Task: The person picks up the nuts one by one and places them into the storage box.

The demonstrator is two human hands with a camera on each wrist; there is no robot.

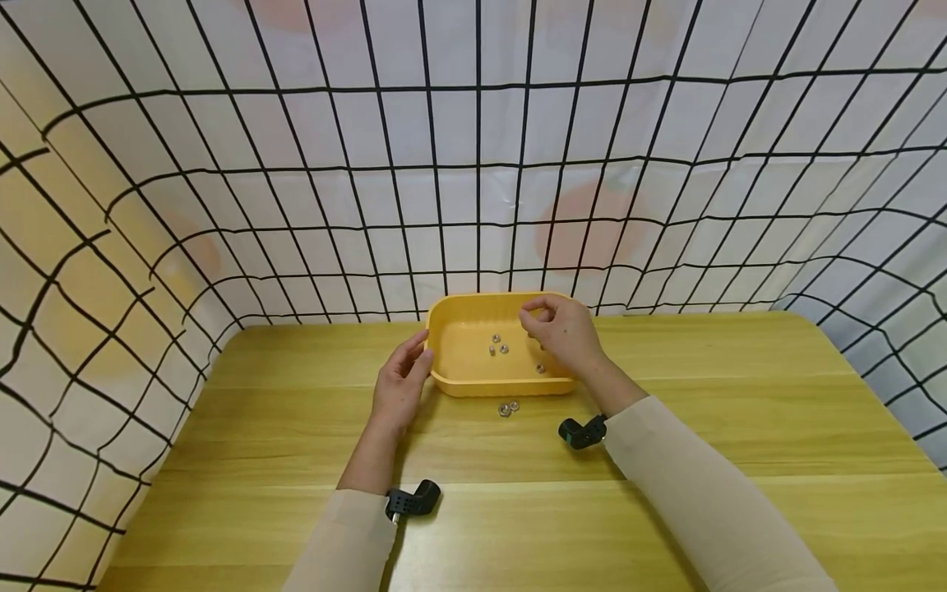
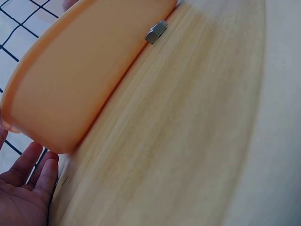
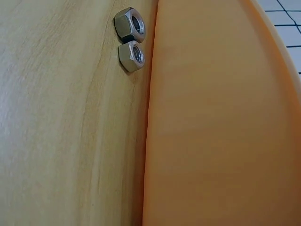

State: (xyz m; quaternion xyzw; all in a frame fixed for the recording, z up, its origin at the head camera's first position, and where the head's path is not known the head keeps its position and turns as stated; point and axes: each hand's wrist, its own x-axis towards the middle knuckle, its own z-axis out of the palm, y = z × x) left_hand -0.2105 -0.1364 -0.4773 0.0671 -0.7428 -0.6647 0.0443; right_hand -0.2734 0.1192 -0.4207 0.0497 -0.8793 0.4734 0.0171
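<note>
A yellow plastic tray [image 1: 473, 386] stands near the table's back edge, with several small metal nuts [image 1: 504, 349] on its floor. At its left end my left hand [image 1: 399, 382] touches the outer wall with loosely bent fingers. My right hand [image 1: 565, 333] is over the tray's right part, thumb and fingertips close together; whether something small is between them is too small to see. Two hex nuts, a larger one [image 3: 128, 25] and a smaller one [image 3: 131, 56], lie side by side on the table in front of the tray. The right hand is outside the right wrist view.
The wood-grain table [image 1: 481, 510] spreads out in front of and beside the tray. Right behind it rises a black wire grid [image 1: 478, 189] before a pale cloth, with further grid at both sides. A black wrist camera [image 1: 414, 499] sits on the left forearm, another [image 1: 582, 432] on the right.
</note>
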